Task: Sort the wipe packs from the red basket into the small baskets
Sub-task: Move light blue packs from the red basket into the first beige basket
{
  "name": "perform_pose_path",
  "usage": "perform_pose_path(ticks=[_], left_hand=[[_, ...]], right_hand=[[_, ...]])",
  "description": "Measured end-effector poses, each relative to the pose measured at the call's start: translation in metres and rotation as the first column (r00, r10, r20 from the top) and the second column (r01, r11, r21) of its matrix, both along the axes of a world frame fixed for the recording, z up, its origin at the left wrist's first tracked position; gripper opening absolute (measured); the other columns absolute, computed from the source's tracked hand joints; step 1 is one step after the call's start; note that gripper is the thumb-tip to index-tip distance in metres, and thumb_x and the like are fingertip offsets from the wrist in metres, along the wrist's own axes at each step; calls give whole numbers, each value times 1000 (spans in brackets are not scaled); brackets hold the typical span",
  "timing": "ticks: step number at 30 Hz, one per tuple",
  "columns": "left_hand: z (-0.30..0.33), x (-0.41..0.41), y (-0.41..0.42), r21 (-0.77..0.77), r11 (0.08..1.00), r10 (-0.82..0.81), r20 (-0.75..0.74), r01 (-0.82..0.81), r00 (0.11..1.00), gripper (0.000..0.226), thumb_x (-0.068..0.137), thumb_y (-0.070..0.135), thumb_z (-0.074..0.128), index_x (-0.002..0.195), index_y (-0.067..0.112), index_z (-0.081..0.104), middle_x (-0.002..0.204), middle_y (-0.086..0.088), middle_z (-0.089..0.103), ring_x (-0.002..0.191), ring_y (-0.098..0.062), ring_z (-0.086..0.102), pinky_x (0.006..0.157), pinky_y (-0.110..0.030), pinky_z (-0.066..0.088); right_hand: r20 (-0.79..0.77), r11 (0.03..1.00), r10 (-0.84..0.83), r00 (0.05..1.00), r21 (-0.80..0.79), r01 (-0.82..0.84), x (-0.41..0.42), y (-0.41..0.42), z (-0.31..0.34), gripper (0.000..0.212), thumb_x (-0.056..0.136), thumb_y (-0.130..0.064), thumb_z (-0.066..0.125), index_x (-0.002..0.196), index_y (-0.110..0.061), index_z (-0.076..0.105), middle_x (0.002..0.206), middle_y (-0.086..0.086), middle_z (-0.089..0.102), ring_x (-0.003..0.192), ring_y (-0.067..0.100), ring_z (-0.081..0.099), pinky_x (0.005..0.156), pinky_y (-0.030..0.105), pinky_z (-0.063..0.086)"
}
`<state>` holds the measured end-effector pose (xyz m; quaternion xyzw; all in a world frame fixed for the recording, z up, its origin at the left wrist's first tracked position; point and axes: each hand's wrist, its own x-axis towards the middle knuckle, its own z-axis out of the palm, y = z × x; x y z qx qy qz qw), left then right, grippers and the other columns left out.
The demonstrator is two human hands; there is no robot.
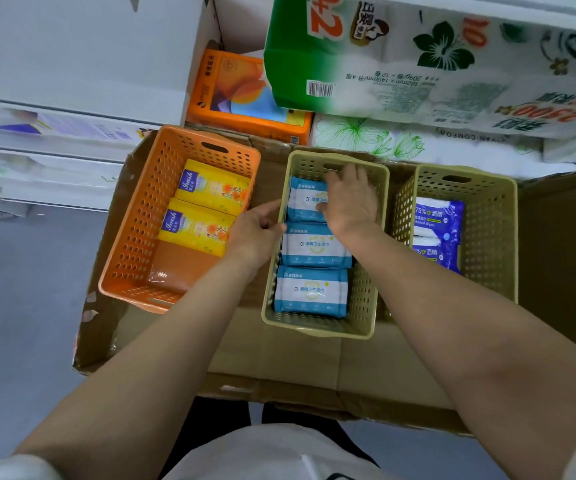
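Observation:
Three small baskets stand side by side on flattened cardboard [300,362]. The orange basket [130,237] on the left holds two yellow wipe packs [210,188]. The middle beige basket [366,306] holds three white-and-blue packs in a row; my right hand [352,199] lies flat on the farthest blue-and-white pack [305,202], fingers spread. My left hand [257,230] grips that basket's left rim. The right beige basket [491,230] holds two dark blue alcohol wipe packs [435,233]. No red basket is in view.
Behind the baskets lie an orange tissue box [241,95] and large green-and-white paper roll packs [418,57]. White shelving [54,109] stands at the left. Grey floor [19,323] lies left of the cardboard. My knees are at the bottom.

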<state>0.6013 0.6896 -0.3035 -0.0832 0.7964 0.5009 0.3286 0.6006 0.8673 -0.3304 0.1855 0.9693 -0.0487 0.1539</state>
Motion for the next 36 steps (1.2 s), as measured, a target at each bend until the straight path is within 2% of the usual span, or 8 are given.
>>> perform_pose_path(ticks=[3, 8, 15, 18, 22, 27, 30, 36], left_hand=[[3, 1, 2, -61, 998, -24, -73, 19, 997, 44, 95, 15, 61, 135, 33, 56, 107, 5, 66, 93, -8, 62, 68, -23, 55], [26, 0, -9, -129, 990, -79, -209, 53, 975, 41, 95, 21, 61, 135, 22, 54, 117, 1, 65, 101, -10, 56, 68, -12, 41], [98, -19, -97, -246, 944, -310, -432, 220, 847, 34, 91, 25, 67, 124, 18, 63, 119, -5, 65, 107, -21, 63, 84, -27, 45], [135, -36, -170, -353, 904, -407, -537, 241, 739, 36, 88, 25, 68, 124, 18, 64, 120, -10, 63, 111, -27, 59, 95, -37, 46], [180, -54, -293, -439, 884, -443, -674, 163, 591, 35, 91, 24, 65, 124, 15, 63, 123, -10, 61, 117, -30, 54, 98, -37, 41], [225, -72, -442, -548, 834, -510, -731, 55, 454, 39, 92, 31, 63, 125, 11, 62, 126, -10, 61, 116, -33, 55, 95, -46, 45], [243, -79, -513, -582, 813, -528, -742, -7, 413, 42, 90, 34, 65, 124, 10, 63, 126, -11, 62, 116, -35, 56, 94, -48, 47], [250, -112, -607, -549, 830, -468, -781, -97, 412, 45, 87, 36, 68, 125, 10, 64, 129, -14, 60, 120, -35, 55, 97, -50, 48]], right_hand=[[17, 997, 3, 1000, -71, -2, 2, -1, 4, 51, 94, -32, 63, 139, -14, 49, 139, 11, 48, 132, 27, 40, 102, 39, 42], [18, 990, 16, 1000, -140, -13, 13, -2, 34, 48, 96, -37, 59, 138, -16, 52, 135, 12, 52, 128, 30, 45, 98, 41, 43], [-28, 994, 68, 997, -80, -70, 9, -48, 133, 42, 96, -34, 58, 132, -14, 57, 131, 14, 56, 121, 32, 52, 97, 44, 48], [-156, 991, 113, 981, -47, -122, 4, -99, 181, 39, 94, -29, 59, 131, -14, 59, 130, 14, 58, 120, 33, 52, 95, 44, 48], [-352, 986, 149, 924, -17, -165, 2, -188, 233, 43, 95, -30, 59, 135, -16, 56, 135, 9, 56, 126, 28, 48, 100, 41, 44], [-626, 977, 147, 766, -31, -213, 6, -314, 273, 38, 94, -27, 62, 130, -15, 61, 131, 7, 59, 126, 25, 48, 102, 38, 40], [-681, 966, 149, 717, -55, -253, 5, -383, 282, 36, 95, -27, 61, 129, -14, 62, 134, 6, 59, 131, 24, 46, 110, 39, 37], [-662, 940, 164, 731, -119, -319, -21, -479, 283, 38, 94, -26, 63, 130, -15, 62, 136, 4, 58, 131, 22, 47, 109, 25, 28]])
